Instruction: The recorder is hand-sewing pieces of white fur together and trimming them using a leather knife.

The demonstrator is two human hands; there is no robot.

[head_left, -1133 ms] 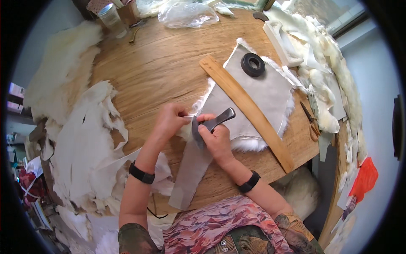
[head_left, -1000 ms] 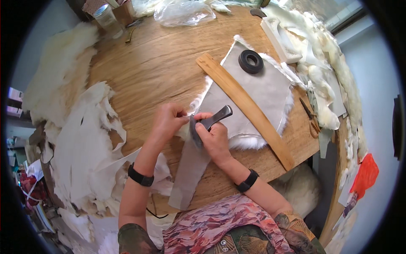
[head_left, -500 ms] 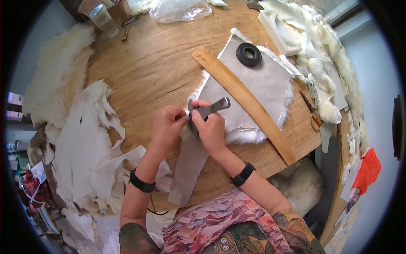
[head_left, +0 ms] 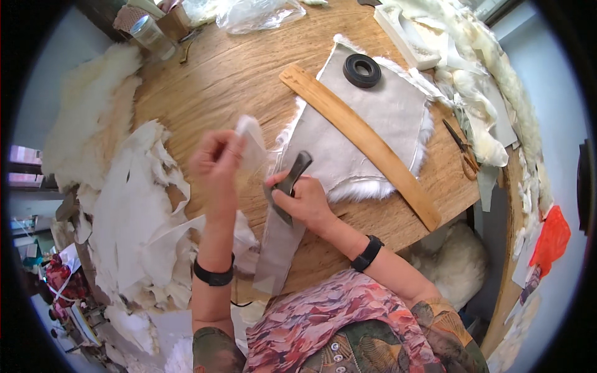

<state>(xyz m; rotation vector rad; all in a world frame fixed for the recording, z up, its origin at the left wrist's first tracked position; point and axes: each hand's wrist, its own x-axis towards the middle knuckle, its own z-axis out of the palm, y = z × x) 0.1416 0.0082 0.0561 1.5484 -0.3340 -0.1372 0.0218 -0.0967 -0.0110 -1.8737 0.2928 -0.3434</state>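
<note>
My left hand [head_left: 219, 152] is raised over the table, its fingers pinched on a small white fur scrap [head_left: 251, 138]; both are smeared by motion. My right hand [head_left: 306, 198] is closed round a dark metal furrier's knife [head_left: 292, 177], its handle end pointing up and away. Under that hand runs a long pale grey strip of hide [head_left: 280, 252], reaching toward the near table edge. Just beyond lies a larger fur piece [head_left: 373, 140], skin side up with white fur round its edges. A curved wooden ruler [head_left: 360, 146] and a black tape roll [head_left: 362, 70] rest on it.
Pale hides [head_left: 134, 217] are heaped at the left, below a cream fur [head_left: 90, 115]. Scissors [head_left: 463, 149] lie by the right table edge, near a white tray [head_left: 407, 40] and fur scraps. A jar [head_left: 152, 37] and clear plastic bag [head_left: 261, 13] stand at the back.
My left hand has moved up and left, away from my right hand, with the fur scrap in it. My right hand has shifted slightly nearer, and the knife has turned more upright.
</note>
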